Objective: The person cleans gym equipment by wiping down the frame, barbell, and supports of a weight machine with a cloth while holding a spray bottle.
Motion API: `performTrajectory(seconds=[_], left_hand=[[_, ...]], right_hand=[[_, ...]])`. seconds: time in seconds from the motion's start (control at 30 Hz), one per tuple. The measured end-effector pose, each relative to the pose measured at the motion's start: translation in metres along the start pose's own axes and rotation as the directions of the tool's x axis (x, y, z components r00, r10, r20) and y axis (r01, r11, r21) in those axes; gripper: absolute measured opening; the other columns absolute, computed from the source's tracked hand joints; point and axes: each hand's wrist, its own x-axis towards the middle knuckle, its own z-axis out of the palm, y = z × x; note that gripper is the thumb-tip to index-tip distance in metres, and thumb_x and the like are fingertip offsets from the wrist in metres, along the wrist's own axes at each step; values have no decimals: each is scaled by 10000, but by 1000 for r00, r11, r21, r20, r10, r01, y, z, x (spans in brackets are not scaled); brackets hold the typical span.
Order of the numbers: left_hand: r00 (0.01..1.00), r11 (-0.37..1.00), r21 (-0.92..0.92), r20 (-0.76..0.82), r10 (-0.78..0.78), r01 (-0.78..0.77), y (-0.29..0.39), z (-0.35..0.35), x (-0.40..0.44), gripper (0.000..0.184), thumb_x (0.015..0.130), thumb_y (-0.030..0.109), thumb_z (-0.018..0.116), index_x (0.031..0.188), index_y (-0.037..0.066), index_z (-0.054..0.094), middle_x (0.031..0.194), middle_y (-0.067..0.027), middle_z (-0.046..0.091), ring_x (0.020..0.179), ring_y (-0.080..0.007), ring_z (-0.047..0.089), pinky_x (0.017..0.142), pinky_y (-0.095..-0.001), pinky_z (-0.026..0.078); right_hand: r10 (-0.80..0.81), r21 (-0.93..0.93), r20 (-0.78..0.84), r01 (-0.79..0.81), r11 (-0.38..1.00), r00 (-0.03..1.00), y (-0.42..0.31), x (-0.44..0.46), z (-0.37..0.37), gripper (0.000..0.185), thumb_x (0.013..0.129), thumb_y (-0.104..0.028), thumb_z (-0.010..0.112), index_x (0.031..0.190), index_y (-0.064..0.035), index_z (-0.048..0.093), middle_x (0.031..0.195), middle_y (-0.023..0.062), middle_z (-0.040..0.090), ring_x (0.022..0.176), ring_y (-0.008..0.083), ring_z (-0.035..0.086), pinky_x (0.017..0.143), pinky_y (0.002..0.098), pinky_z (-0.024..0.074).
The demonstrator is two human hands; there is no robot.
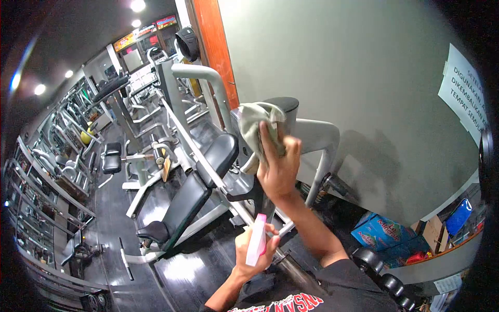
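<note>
A crumpled grey-green cloth (254,122) is in my right hand (279,169), its fingers pressed on it, in front of a grey machine frame with a dark round top (283,103). My left hand (253,247) is lower down, wrapped round a pink and white bottle (257,244). A long metal bar (195,148) runs diagonally from the upper left down past my left hand. Left of the hands is a bench with black pads (187,203).
More gym machines (138,166) fill the left side. A blue carton (382,231) and dumbbells (390,283) sit at the lower right. A paper sign (462,91) hangs on the grey wall (343,62).
</note>
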Motion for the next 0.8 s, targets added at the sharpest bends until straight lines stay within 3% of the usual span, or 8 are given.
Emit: performTrajectory(seconds=[0.2,0.3,0.37,0.4,0.5,0.6,0.73,0.8], left_hand=[[969,968,-70,65,-238,242,-20,-27,-41,152,847,70,615,912,-44,537,788,-97,616,557,-104,590,486,-231,478],[956,956,-92,116,-268,279,-10,-28,-39,155,846,61,619,915,-44,528,793,-110,618,552,-110,597,473,-234,483],[943,933,-151,131,-307,325,-7,-26,-39,161,846,65,622,919,-43,527,794,-112,619,553,-110,597,476,-233,481],[955,955,-109,145,-259,276,-7,-25,-39,168,849,76,624,917,-42,526,792,-110,619,553,-112,599,478,-235,480],[975,977,-96,133,-177,191,-5,-15,-33,167,840,86,633,909,-35,540,755,-97,617,565,-101,589,496,-234,467],[988,984,-126,106,-111,125,-2,-4,-25,174,833,94,649,916,-24,553,758,-94,626,601,-93,584,525,-230,464],[997,989,-126,22,-81,83,3,7,-17,183,831,68,647,954,-15,541,789,-75,637,609,-105,587,546,-239,479],[993,992,-97,-71,-92,85,-6,10,-18,204,821,85,662,956,-13,543,773,-79,636,602,-113,592,549,-246,485]], right_hand=[[63,112,230,-91,990,971,9,-133,5,524,706,-72,632,1225,-127,577,943,165,470,872,336,479,747,420,423],[24,164,482,-117,980,876,27,-165,-11,525,710,-62,618,1228,-126,559,983,174,484,920,357,494,788,442,433],[21,341,676,-338,877,736,45,-167,-22,550,711,-36,594,1252,-111,526,1092,201,496,995,395,496,874,478,416],[24,340,674,-339,877,738,50,-163,-25,550,711,-36,594,1252,-111,526,1092,201,496,995,395,496,874,478,416],[-11,426,236,-93,900,972,58,-117,-34,560,739,-27,559,1290,-30,457,1235,222,466,1116,387,468,984,465,347],[26,365,-210,54,929,977,47,-42,-38,534,780,-44,553,1294,25,430,1292,208,428,1178,349,425,1012,435,311],[30,229,1,-29,973,1000,26,16,-18,559,781,-51,567,1323,-16,434,1244,252,419,1138,380,413,983,446,322],[86,86,99,-95,992,991,13,-5,-3,599,693,-34,581,1284,-45,481,1096,248,453,979,385,450,863,481,364]])
